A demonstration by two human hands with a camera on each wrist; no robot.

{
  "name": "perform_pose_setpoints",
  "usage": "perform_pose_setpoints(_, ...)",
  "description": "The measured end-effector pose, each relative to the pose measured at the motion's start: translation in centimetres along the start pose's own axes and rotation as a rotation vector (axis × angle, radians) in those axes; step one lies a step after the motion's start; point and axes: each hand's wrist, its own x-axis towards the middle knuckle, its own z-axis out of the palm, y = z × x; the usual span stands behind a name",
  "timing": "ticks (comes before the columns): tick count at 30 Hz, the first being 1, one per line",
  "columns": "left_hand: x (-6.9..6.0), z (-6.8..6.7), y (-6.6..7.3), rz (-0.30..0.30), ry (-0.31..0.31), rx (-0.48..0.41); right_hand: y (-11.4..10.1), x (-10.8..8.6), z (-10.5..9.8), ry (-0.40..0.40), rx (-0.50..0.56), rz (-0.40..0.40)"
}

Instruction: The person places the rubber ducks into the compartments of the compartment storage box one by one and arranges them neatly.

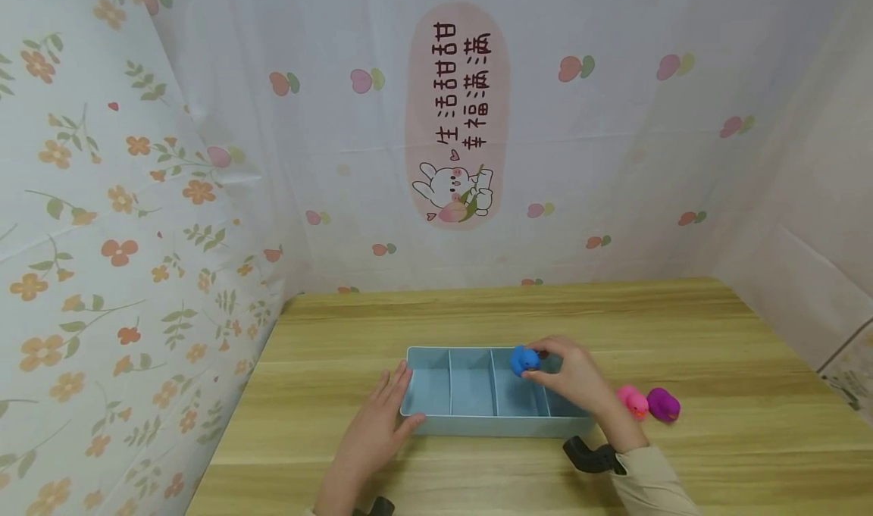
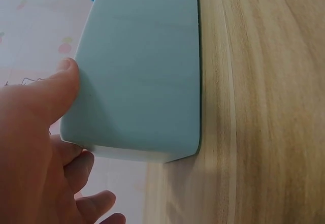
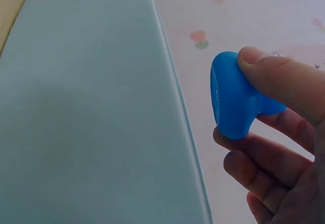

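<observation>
A blue toy duck (image 1: 524, 361) is pinched between the thumb and fingers of my right hand (image 1: 580, 379), above the third compartment from the left of a light blue divided box (image 1: 498, 426). The right wrist view shows the duck (image 3: 233, 97) in the fingertips of my right hand (image 3: 284, 148), beside the box wall (image 3: 96, 107). My left hand (image 1: 373, 429) rests against the box's left end, fingers along the side and thumb at the front corner. Up close in the left wrist view, the thumb of my left hand (image 2: 40, 132) touches the box's edge (image 2: 137, 76).
A pink duck (image 1: 633, 401) and a purple duck (image 1: 664, 405) sit side by side on the wooden table (image 1: 750, 425), right of the box. Patterned cloth (image 1: 327, 160) hangs behind the table and at both sides.
</observation>
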Motion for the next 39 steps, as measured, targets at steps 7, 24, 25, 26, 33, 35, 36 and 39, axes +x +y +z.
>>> perform_pose_setpoints(7,-0.1,0.0,-0.1,-0.002,-0.002,-0.008,-0.9,0.3,1.5,0.005,0.020,-0.016)
perform_pose_setpoints(24,-0.2,-0.2,-0.2,0.015,0.014,-0.009,-4.2,1.8,4.6,-0.051,0.023,-0.037)
perform_pose_setpoints(25,-0.2,-0.2,-0.2,0.017,0.018,-0.009,-4.4,1.9,4.8,-0.060,0.028,-0.039)
perform_pose_setpoints(26,-0.2,-0.2,-0.2,0.018,0.019,-0.009,-4.6,2.1,5.0,-0.068,0.030,-0.046)
perform_pose_setpoints(33,-0.1,-0.4,0.0,0.028,0.019,-0.010,-6.4,3.1,6.5,-0.097,0.026,-0.119)
perform_pose_setpoints(35,-0.1,-0.4,0.1,0.040,0.022,-0.006,-6.7,3.2,7.0,-0.098,0.007,-0.130)
perform_pose_setpoints(36,-0.1,-0.4,0.1,0.044,0.024,-0.007,-6.9,3.3,7.2,-0.099,-0.004,-0.134)
perform_pose_setpoints(39,-0.1,-0.3,0.1,0.055,0.022,-0.007,-7.5,3.7,7.8,-0.094,-0.051,-0.142)
